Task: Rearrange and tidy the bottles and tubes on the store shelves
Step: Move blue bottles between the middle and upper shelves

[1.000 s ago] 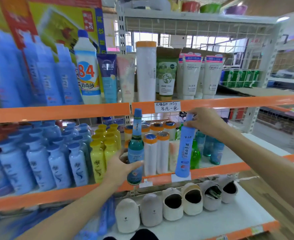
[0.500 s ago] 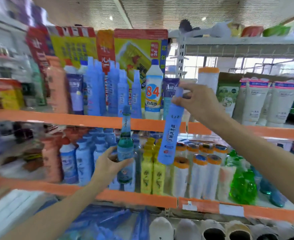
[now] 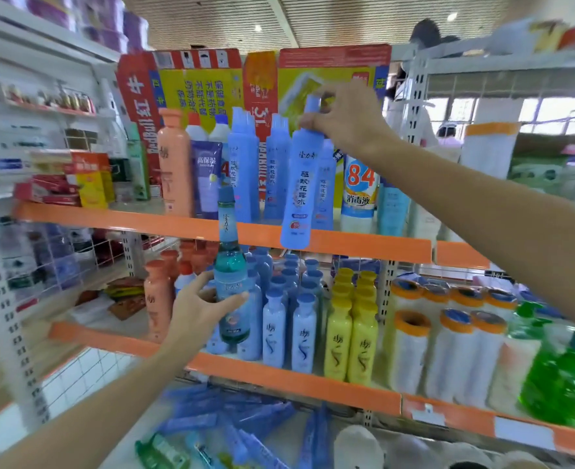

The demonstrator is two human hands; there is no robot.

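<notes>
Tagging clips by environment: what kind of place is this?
Almost certainly a retail shop aisle. Orange-edged metal shelves hold rows of identical yellow bottles and blue bottles, a white price tag is clipped to a shelf edge, and boxed goods are stacked on top.

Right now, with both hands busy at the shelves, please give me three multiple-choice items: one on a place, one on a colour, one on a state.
1. Where is the tall blue bottle held by the right hand?
A. at the upper shelf edge
B. on the floor
C. in a basket

2. What colour are the shelf edges?
A. green
B. orange
C. black

3. What is the left hand doing?
A. hanging idle
B. pressing flat on a box
C. gripping a teal glass bottle

A: its base overlaps that edge. B: the front strips are orange. C: fingers wrap the bottle.
</notes>
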